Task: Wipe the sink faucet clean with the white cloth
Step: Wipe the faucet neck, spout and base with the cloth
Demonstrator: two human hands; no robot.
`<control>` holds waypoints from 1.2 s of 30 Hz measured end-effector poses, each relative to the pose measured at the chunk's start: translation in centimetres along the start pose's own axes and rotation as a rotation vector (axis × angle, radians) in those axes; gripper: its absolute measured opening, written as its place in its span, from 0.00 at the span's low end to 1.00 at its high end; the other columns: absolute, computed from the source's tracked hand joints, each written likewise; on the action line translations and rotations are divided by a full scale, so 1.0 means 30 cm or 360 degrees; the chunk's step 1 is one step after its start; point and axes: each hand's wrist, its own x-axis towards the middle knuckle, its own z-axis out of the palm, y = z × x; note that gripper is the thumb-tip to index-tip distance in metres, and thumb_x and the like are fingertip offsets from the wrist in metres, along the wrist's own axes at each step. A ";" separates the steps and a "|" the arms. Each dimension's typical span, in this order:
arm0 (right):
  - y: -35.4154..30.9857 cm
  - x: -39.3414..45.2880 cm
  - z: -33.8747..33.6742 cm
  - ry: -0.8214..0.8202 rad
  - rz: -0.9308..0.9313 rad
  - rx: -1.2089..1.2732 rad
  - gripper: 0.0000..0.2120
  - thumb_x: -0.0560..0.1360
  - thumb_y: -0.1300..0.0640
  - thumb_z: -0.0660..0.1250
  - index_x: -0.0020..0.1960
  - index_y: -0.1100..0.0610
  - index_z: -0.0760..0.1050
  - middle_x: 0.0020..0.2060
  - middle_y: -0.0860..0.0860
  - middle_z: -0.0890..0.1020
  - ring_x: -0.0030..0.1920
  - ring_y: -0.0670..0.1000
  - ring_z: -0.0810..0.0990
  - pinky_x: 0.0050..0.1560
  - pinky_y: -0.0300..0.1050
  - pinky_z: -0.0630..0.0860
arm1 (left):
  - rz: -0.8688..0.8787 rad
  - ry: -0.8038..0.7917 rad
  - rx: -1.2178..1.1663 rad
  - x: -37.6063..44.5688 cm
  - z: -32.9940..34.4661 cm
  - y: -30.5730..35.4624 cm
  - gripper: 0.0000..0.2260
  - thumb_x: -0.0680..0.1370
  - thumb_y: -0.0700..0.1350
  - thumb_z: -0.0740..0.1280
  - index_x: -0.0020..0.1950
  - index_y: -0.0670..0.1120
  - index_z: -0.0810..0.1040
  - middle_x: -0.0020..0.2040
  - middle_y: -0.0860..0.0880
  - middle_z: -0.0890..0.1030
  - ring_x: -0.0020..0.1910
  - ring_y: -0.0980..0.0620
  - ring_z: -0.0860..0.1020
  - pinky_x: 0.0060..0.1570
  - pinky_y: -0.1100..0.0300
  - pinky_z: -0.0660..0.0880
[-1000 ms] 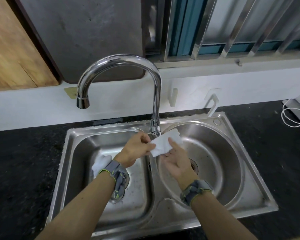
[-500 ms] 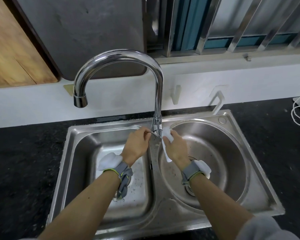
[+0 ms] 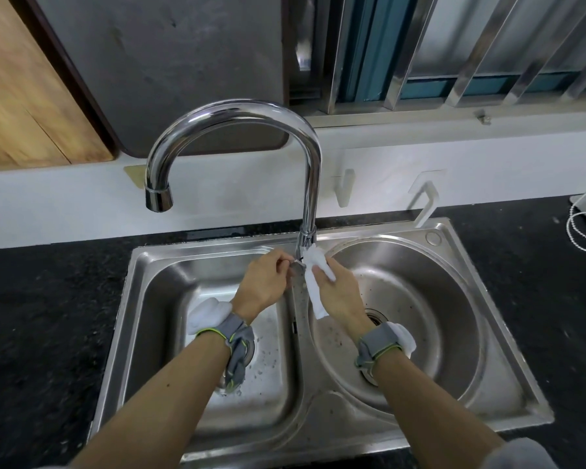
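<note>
Nearest me, both forearms reach over the double sink (image 3: 508,377). My left hand (image 3: 263,282) has its fingertips curled round the small faucet lever (image 3: 295,262) at the base, pinching it. My right hand (image 3: 339,289) grips the white cloth (image 3: 313,282), bunched at the top and pressed against the right side of the faucet (image 3: 310,198) base; a loose tail of cloth hangs down toward the near side, beside the divider between the basins. Step in hand, as I judge it: wiping the base, the lowest part of the faucet. Farther off, the upright stem and the arched spout ending at far left over the left basin carry no cloth. The next move calls for sliding the gripped cloth up the stem, wrapped round it, then along the arch.
</note>
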 end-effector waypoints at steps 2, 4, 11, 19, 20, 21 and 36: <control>-0.022 0.000 -0.010 -0.0001 0.0033 0.0077 0.08 0.82 0.53 0.60 0.49 0.55 0.76 0.39 0.48 0.79 0.42 0.52 0.75 0.39 0.41 0.69 | 0.0006 -0.0012 -0.0002 -0.002 -0.001 0.000 0.10 0.83 0.39 0.57 0.54 0.43 0.79 0.43 0.46 0.84 0.43 0.44 0.82 0.50 0.48 0.80; -0.047 -0.001 -0.013 -0.0019 0.0058 0.0161 0.09 0.81 0.52 0.61 0.49 0.55 0.76 0.41 0.51 0.81 0.44 0.55 0.79 0.44 0.46 0.75 | 0.0028 -0.0016 0.0046 -0.002 -0.003 -0.005 0.11 0.82 0.39 0.57 0.53 0.45 0.79 0.40 0.50 0.83 0.39 0.50 0.81 0.43 0.56 0.79; -0.135 -0.015 0.009 -0.0227 0.0095 0.0536 0.08 0.80 0.52 0.64 0.53 0.54 0.80 0.43 0.46 0.85 0.42 0.42 0.84 0.37 0.36 0.79 | -0.0035 -0.0118 0.0103 -0.011 -0.039 -0.009 0.12 0.79 0.37 0.56 0.56 0.46 0.76 0.49 0.46 0.82 0.49 0.42 0.80 0.53 0.48 0.78; -0.142 -0.067 0.085 -0.0352 0.0378 0.1094 0.09 0.80 0.56 0.66 0.58 0.58 0.79 0.45 0.52 0.86 0.41 0.51 0.85 0.40 0.43 0.82 | -0.0292 0.0035 -0.0404 -0.020 -0.115 -0.060 0.16 0.78 0.28 0.52 0.56 0.41 0.75 0.44 0.42 0.81 0.35 0.49 0.78 0.40 0.55 0.79; -0.131 -0.076 0.090 -0.0374 0.0409 0.1108 0.10 0.80 0.57 0.66 0.59 0.59 0.78 0.44 0.52 0.86 0.40 0.51 0.85 0.38 0.43 0.81 | -0.0310 0.0063 -0.0412 -0.023 -0.119 -0.067 0.16 0.77 0.28 0.51 0.54 0.42 0.74 0.44 0.43 0.80 0.34 0.50 0.78 0.38 0.57 0.78; -0.118 -0.084 0.097 -0.0403 0.0432 0.1075 0.10 0.80 0.58 0.66 0.59 0.59 0.78 0.43 0.52 0.87 0.39 0.52 0.86 0.37 0.43 0.81 | -0.0326 0.0095 -0.0410 -0.025 -0.120 -0.073 0.17 0.76 0.28 0.51 0.53 0.43 0.74 0.45 0.44 0.80 0.35 0.50 0.78 0.39 0.56 0.78; 0.016 -0.043 0.167 -0.0180 0.1172 0.1085 0.13 0.75 0.61 0.71 0.57 0.66 0.77 0.51 0.64 0.82 0.47 0.61 0.82 0.52 0.58 0.80 | 0.0209 0.0055 0.0285 -0.014 -0.029 -0.003 0.12 0.82 0.43 0.60 0.61 0.49 0.80 0.47 0.53 0.81 0.39 0.56 0.75 0.40 0.73 0.65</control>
